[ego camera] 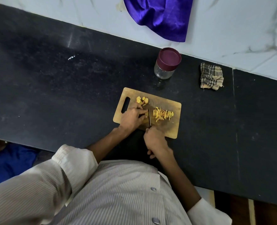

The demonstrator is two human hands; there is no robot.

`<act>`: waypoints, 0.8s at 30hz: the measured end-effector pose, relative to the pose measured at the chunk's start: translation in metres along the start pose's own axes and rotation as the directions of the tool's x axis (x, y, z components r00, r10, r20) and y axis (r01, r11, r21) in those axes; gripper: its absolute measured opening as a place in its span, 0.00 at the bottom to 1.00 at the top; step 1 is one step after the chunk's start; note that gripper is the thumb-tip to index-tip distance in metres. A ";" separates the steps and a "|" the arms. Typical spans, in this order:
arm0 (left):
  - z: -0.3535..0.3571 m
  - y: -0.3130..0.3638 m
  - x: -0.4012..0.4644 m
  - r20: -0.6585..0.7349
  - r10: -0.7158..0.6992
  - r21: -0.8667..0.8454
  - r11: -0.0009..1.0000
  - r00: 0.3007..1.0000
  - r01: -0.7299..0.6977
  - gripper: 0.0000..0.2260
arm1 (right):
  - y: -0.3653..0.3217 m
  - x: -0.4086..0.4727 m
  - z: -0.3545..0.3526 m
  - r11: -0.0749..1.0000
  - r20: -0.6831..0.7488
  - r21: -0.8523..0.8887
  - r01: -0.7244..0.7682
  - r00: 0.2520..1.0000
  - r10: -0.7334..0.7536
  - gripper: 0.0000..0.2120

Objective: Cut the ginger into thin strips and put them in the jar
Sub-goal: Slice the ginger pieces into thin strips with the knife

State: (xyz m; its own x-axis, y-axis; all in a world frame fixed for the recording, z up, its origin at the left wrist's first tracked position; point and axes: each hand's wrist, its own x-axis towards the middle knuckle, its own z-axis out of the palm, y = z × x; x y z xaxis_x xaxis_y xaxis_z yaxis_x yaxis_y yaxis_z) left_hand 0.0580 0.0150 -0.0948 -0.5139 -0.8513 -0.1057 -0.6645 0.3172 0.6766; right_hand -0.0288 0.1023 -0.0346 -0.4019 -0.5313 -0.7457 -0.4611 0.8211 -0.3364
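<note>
A wooden cutting board [170,127] lies on the black counter. My left hand [132,116] presses its fingertips down on a ginger piece that they mostly hide, just left of the blade. My right hand [155,142] grips the handle of a knife [149,118] whose blade stands on the board, pointing away from me. A pile of thin yellow ginger strips [163,114] lies to the right of the blade. A few ginger slices [142,100] sit near the board's far edge. The glass jar [166,65] with its maroon lid on stands behind the board.
A folded checked cloth [211,76] lies at the right by the wall. A purple cloth [160,15] hangs down over the white tiled wall. The black counter [53,86] stretches far to the left of the board.
</note>
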 end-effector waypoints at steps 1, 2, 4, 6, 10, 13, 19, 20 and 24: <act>0.000 0.000 0.000 -0.005 0.000 -0.001 1.000 1.000 0.000 0.14 | 0.003 0.000 0.007 0.998 -0.035 -0.033 0.054 0.998 -0.055 0.15; 0.000 0.000 -0.001 -0.010 0.002 0.000 1.000 1.000 -0.002 0.14 | 0.006 -0.002 0.012 0.996 -0.048 -0.048 0.081 0.995 -0.083 0.15; 0.001 0.001 -0.002 -0.016 0.008 0.005 1.000 1.000 -0.008 0.14 | 0.009 -0.003 0.017 0.996 -0.045 -0.032 0.085 0.995 -0.087 0.15; 0.002 0.000 -0.002 -0.027 0.012 0.000 1.000 1.000 -0.012 0.14 | 0.009 -0.004 0.011 0.997 -0.013 0.042 0.069 0.998 -0.069 0.15; 0.001 0.001 -0.002 -0.016 0.007 0.009 1.000 1.000 -0.006 0.15 | 0.000 -0.006 -0.008 0.981 0.117 0.192 -0.031 0.993 0.009 0.15; 0.001 0.001 -0.002 -0.005 0.006 0.021 1.000 1.000 -0.006 0.15 | 0.005 -0.007 -0.016 0.960 0.172 0.268 -0.079 0.985 0.033 0.17; 0.000 0.002 -0.002 -0.005 0.006 0.025 1.000 1.000 -0.006 0.14 | 0.013 -0.004 -0.012 0.918 0.206 0.385 -0.099 0.978 0.019 0.18; -0.001 0.002 -0.002 -0.005 0.005 0.027 1.000 1.000 -0.005 0.14 | 0.013 -0.003 -0.012 0.927 0.167 0.370 -0.069 0.986 0.007 0.19; -0.001 0.003 -0.002 -0.008 -0.005 0.021 1.000 1.000 0.005 0.14 | 0.024 -0.003 -0.006 0.896 0.187 0.438 -0.075 0.982 -0.009 0.17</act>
State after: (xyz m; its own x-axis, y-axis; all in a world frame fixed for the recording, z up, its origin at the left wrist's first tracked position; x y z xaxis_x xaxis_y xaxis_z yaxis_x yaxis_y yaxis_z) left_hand 0.0575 0.0177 -0.0921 -0.5062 -0.8562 -0.1033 -0.6782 0.3212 0.6610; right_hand -0.0436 0.1225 -0.0372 -0.2432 -0.4904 -0.8369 -0.0361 0.8668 -0.4974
